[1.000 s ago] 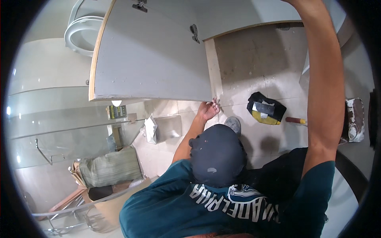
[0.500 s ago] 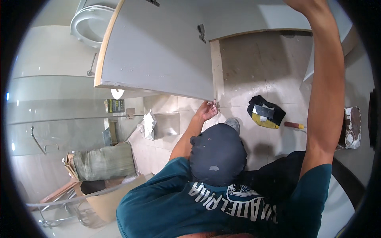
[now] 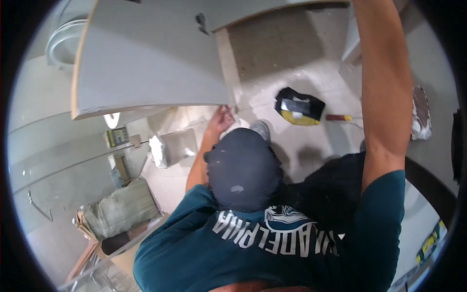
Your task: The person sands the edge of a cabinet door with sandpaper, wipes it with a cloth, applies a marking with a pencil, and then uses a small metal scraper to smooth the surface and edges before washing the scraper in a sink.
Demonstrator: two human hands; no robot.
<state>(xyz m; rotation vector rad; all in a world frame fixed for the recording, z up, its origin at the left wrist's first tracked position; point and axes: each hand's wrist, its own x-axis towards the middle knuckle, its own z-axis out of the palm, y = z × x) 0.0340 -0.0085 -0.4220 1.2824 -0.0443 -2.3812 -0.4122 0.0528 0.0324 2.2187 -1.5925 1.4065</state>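
The grey door panel (image 3: 151, 61) extends across the upper left, with a metal hinge (image 3: 202, 23) near its right edge; the left hand (image 3: 223, 118) is positioned at the panel's lower right corner, fingers curled (whether they grip the panel cannot be determined); the right hand lies beyond the upper edge of view, so its grip cannot be told; a black-and-yellow pouch (image 3: 299, 106) rests on the tiled floor (image 3: 287, 134), near a red-brown tool handle (image 3: 336, 117).

Flat grey cabinet door (image 3: 151, 53), wood-edged, open at left
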